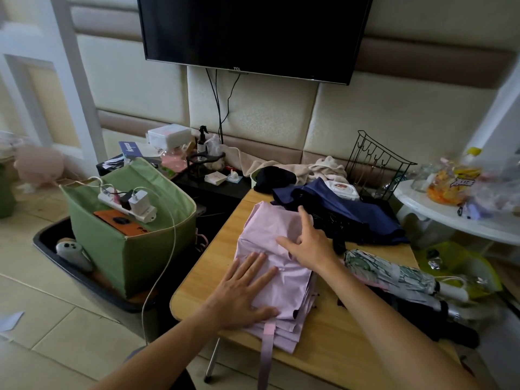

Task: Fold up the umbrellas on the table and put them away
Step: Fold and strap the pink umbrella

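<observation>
Pressing both flat, spread hands, left hand (242,294) and right hand (306,243), on the pink umbrella (277,266) mid-frame; best smoothing pleats evenly before rolling.

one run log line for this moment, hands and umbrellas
left hand: flat on pink umbrella | right hand: fingers spread on its folds | navy umbrella: unfolded | patterned umbrella: rolled

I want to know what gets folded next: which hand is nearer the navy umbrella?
Right. The right hand rests on the pink umbrella at its far edge, beside the navy umbrella. The left hand presses the pink fabric nearer the person.
</observation>
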The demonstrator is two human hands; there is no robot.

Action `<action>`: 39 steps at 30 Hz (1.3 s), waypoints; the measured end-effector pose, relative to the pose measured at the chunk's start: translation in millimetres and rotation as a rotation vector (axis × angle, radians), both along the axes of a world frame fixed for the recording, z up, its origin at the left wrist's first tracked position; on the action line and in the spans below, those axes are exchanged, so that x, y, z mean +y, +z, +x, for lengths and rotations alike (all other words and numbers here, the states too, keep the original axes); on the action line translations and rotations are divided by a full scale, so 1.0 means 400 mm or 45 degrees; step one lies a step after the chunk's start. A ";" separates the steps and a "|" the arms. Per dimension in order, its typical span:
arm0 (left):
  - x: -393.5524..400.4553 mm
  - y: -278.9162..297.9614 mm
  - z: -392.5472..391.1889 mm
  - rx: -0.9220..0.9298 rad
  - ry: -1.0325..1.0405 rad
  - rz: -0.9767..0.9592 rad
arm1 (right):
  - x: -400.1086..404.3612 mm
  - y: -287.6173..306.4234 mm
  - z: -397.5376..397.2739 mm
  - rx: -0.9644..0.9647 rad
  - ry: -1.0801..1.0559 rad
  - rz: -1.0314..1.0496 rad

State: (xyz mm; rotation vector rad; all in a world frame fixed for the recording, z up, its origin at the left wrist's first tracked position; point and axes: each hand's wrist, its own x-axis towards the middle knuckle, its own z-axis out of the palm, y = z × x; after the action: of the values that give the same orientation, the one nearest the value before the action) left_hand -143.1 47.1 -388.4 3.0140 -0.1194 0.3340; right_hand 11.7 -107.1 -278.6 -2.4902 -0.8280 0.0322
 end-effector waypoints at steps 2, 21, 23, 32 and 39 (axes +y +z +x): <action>0.000 -0.002 0.001 0.000 0.007 0.016 | -0.018 0.011 -0.010 -0.078 0.064 0.028; 0.015 0.123 -0.009 -0.384 0.324 -1.393 | -0.075 -0.069 -0.109 -0.349 0.290 -0.239; 0.019 0.135 -0.007 -0.419 0.346 -1.369 | -0.077 -0.081 -0.119 -0.376 0.339 -0.246; 0.020 0.139 0.004 -0.258 0.642 -1.255 | -0.081 -0.082 -0.153 -0.135 0.453 -0.349; 0.019 0.143 -0.012 -0.278 0.703 -1.623 | -0.095 -0.094 -0.131 -0.012 -0.218 0.101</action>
State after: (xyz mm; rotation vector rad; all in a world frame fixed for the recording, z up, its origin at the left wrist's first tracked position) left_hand -147.8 54.8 -331.0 1.6860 0.6536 0.5124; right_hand -40.6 -145.2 -316.3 -2.4783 -0.6053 -0.0706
